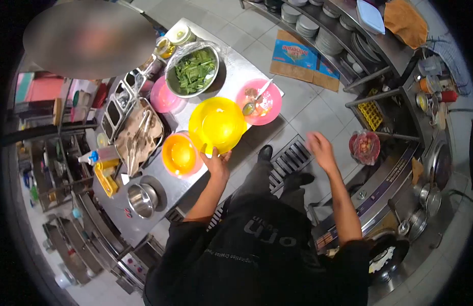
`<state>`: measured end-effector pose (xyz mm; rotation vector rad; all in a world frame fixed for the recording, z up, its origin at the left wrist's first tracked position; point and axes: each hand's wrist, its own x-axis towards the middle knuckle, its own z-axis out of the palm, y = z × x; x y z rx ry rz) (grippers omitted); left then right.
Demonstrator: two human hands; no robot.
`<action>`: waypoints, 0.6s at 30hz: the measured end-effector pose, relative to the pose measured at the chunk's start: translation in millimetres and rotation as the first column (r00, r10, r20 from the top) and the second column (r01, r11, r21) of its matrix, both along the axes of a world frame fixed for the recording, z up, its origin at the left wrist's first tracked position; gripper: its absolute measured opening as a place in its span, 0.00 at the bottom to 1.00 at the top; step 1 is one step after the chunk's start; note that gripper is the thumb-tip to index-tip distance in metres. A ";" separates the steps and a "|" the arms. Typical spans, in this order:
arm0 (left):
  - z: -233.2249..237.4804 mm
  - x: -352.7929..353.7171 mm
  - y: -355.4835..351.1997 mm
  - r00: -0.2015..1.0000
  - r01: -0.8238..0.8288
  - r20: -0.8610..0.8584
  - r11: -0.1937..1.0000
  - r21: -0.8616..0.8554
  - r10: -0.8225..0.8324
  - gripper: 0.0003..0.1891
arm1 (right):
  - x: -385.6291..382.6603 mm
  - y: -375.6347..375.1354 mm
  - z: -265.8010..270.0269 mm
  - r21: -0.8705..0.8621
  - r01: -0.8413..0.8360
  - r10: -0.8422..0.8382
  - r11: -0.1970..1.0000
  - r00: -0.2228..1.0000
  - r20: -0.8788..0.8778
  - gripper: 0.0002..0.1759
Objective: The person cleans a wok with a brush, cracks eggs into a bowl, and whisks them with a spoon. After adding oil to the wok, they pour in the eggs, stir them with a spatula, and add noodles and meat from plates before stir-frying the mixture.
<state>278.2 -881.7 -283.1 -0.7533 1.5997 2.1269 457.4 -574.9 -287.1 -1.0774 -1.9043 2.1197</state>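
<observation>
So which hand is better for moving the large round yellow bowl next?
Left hand, I'd say: it's at the rim of the large round yellow bowl. The right hand is away over the grey tiled floor.

- A commercial-looking kitchen
- Many stacked plates
- Pale food in a dark pan
- Chopped greens near the metal desk's upper-right edge
- Drain grate in the tiled floor

The metal table carries a bowl of leaves beyond the yellow bowl, a pink bowl right of it, and a steel bowl well left.
</observation>
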 end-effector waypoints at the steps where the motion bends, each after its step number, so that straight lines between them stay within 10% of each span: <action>1: -0.3 -2.8 -3.7 0.999 -0.032 -0.011 1.000 -0.001 0.032 0.29 | -35.7 -1.1 -20.6 -0.039 -0.116 0.113 0.992 0.991 -0.066 0.14; 10: -23.3 -12.8 -17.2 1.000 0.009 0.010 0.982 0.188 -0.011 0.24 | -149.4 -36.1 -29.2 -0.091 0.026 -0.022 0.996 0.999 0.045 0.19; 12: -29.0 -1.3 -32.6 0.932 -0.080 0.363 0.984 0.161 0.016 0.27 | -130.5 -47.9 -26.1 -0.142 0.099 -0.102 0.985 0.995 -0.014 0.17; 16: 31.6 26.3 18.0 0.785 0.594 0.056 0.774 0.219 -0.618 0.34 | -49.7 -87.5 -28.8 -0.199 0.284 -0.324 0.938 0.924 -0.206 0.16; 18: 70.7 44.5 59.2 0.721 0.664 -0.092 0.648 0.372 -0.686 0.36 | -0.8 -127.3 2.2 -0.124 0.400 -0.418 0.908 0.881 -0.222 0.14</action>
